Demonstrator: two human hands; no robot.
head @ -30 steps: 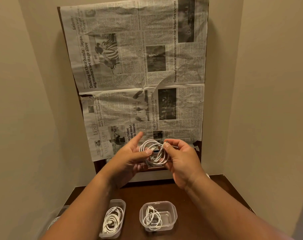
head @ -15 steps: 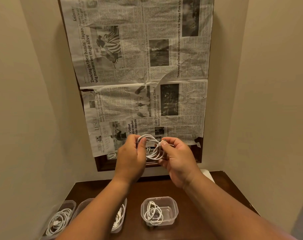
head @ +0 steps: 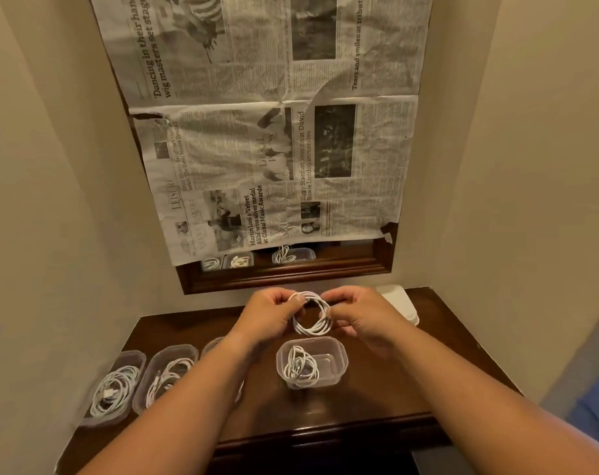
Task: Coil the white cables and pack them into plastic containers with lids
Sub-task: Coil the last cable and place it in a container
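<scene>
Cable coil [head: 311, 332] hangs between left hand [head: 274, 317] and right hand [head: 359, 318], each grip pinching its upper sides.

Your left hand [head: 270, 318] and right hand [head: 364, 320]: both bare. Forearms bare too, uncovered from wrist to frame edge.

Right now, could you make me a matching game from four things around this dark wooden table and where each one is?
Things: 1 coiled white cable; 2 clear plastic container in the middle; 3 leftmost clear plastic container; 4 printed newspaper.
Places: A over the wall mirror; B pinched by left hand and right hand; C left edge of the table; D just below the hands.
Pairs: 1-B, 2-D, 3-C, 4-A.
</scene>
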